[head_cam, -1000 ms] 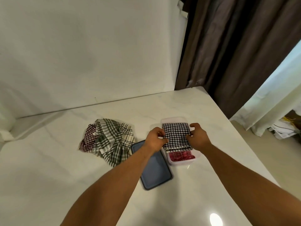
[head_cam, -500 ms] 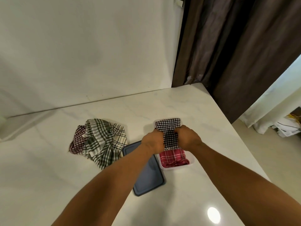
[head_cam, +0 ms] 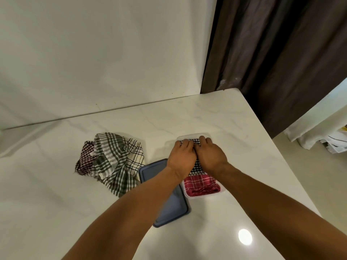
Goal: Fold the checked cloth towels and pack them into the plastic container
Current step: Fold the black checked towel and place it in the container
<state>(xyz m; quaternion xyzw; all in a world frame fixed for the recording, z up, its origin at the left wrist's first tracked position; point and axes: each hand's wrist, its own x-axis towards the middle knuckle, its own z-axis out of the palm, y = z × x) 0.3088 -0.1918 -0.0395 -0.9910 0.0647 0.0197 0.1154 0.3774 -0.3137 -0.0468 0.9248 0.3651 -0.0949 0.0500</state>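
A clear plastic container (head_cam: 204, 196) stands on the white marble table. A folded red checked towel (head_cam: 201, 185) lies in its near half. A folded black-and-white checked towel (head_cam: 196, 168) fills its far half. My left hand (head_cam: 181, 156) and my right hand (head_cam: 212, 156) lie side by side, palms down, flat on the black-and-white towel, fingers pointing to the container's far rim. Most of that towel is hidden under them. A heap of unfolded checked towels (head_cam: 112, 164), green, maroon and white, lies to the left.
The container's blue lid (head_cam: 169, 203) lies flat next to the container on its left, partly under my left forearm. The table's right edge (head_cam: 281, 152) runs close by the container. A dark curtain (head_cam: 281, 53) hangs behind the table's far right corner.
My hands held the black-and-white towel by its sides over the container. They came together on top of it and slid toward the far rim, and the towel now sits lower in the container.
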